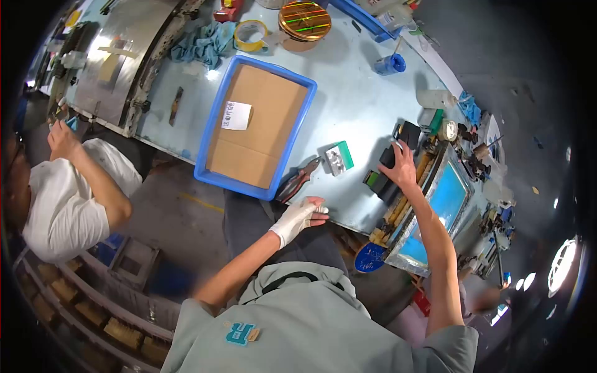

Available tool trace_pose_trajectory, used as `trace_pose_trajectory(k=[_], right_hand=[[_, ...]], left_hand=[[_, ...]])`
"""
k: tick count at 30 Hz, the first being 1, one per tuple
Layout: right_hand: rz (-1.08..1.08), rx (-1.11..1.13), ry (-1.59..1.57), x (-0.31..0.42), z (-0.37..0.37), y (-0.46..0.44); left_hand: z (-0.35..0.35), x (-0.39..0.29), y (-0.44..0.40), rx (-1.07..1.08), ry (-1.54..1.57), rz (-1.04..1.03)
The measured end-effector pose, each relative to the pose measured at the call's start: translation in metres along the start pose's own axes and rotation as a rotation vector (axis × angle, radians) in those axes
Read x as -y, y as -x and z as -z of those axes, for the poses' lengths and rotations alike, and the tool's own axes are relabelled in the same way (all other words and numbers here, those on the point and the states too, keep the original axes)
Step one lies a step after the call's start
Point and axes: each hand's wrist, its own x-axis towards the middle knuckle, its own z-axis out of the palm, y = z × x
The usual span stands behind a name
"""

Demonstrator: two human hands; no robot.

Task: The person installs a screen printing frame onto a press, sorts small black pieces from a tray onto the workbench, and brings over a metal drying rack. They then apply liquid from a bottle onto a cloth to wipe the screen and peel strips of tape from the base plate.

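1. The left hand (300,219) is at the near edge of the worktop (351,87). It has a white glove on, with bare fingertips. Its grip is loose, and I see nothing in it.
2. The pliers (297,180) lie just past the left hand, beside the tray (236,184). They have red and black handles.
3. The right hand (401,168) is on the black thing (408,133), at the right side of the worktop. Its fingers bend over the top. I cannot tell if its grip is tight or only touching. A bit of green shows at the near end.
4. The screen (443,189) is to the right of the right hand. Its middle is blue.
5. A small green and white box (339,158) sits between the pliers and the right hand.
6. The blue tray has brown card (255,143) in it, and a white note (236,116) lies on the card.
7. Farther off are a blue cup (390,64), a rag (202,45), yellow tape (250,46) and a shiny gold lid (305,20).
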Motion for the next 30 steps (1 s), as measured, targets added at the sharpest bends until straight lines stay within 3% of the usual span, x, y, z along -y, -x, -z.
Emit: trace_pose_trajectory(k=[3, 5, 12, 15, 17, 19, 21, 23, 27, 30], right_hand=[[-0.033, -0.052, -0.034, 0.008, 0.005, 0.007], [0.037, -0.098, -0.023, 0.013, 0.008, 0.015], [-0.040, -0.225, -0.077, 0.059, 0.019, 0.037], [-0.141, -0.207, -0.256, 0.111, 0.017, 0.033], [-0.286, -0.135, -0.563, 0.160, 0.000, 0.029], [-0.276, 0.019, -0.741, 0.214, -0.007, 0.024], [-0.172, 0.036, -0.862, 0.256, -0.024, 0.020], [-0.211, 0.121, -0.832, 0.301, -0.005, 0.015], [-0.255, 0.224, -1.067, 0.330, 0.014, -0.014], [-0.430, 0.216, -1.360, 0.352, 0.041, -0.052]], left_hand=[[0.022, -0.014, 0.024, -0.047, -0.098, -0.081], [0.039, -0.029, 0.046, -0.147, -0.147, -0.127], [0.151, -0.059, 0.093, -0.556, -0.134, -0.149], [0.192, -0.063, 0.085, -0.562, -0.167, -0.120], [0.179, -0.079, 0.090, -0.541, -0.223, -0.182], [0.190, -0.083, 0.078, -0.522, -0.206, -0.158], [0.187, -0.090, 0.077, -0.508, -0.171, -0.185], [0.199, -0.089, 0.070, -0.454, -0.118, -0.228], [0.213, -0.106, 0.075, -0.474, -0.111, -0.294], [0.217, -0.116, 0.083, -0.478, -0.144, -0.276]])
